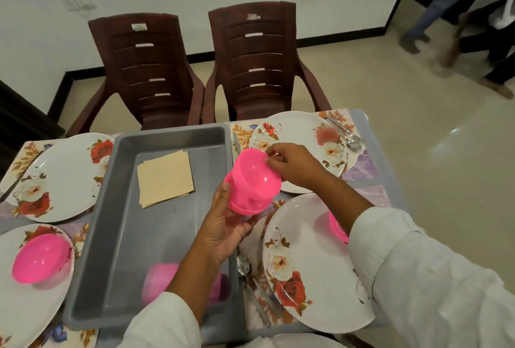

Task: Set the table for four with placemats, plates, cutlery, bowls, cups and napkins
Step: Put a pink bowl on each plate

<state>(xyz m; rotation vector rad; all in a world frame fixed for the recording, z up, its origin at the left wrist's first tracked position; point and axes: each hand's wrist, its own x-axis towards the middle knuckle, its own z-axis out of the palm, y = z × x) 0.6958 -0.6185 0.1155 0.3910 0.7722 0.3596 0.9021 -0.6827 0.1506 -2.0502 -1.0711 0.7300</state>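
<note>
**Separating the nested pink bowls above the table**

The left hand (223,225) cups the foot of a stack of bright pink, glossy plastic bowls (250,180) from below, fingers curled round it. The right hand (292,166) pinches the top bowl's rim between thumb and fingertips. The stack hangs in the air, tilted, between the grey plastic tray (172,133) and the far-right white floral plate (306,136). It looks like two bowls nested, though I cannot count them for certain.

One pink bowl (39,258) already sits on the near-left floral plate (16,306), and another (337,226) shows on the near-right plate (306,264), half hidden by the right sleeve. The far-left plate (64,175) and the far-right one carry no bowl — so these two probably belong there.

The bowls are likely light, thin-walled and a little springy, and smooth enough to cling together when nested. A rim pinch on the upper bowl with a firm hold round the lower foot seems the sensible grip. A slight twist should break any suction better than a straight pull. Being plastic, they should survive a drop, but a sudden release could knock the plate or the cutlery (351,138) beside it.

In the tray lie beige paper napkins (165,179) and pink cups (160,280), not yet laid out.
</note>
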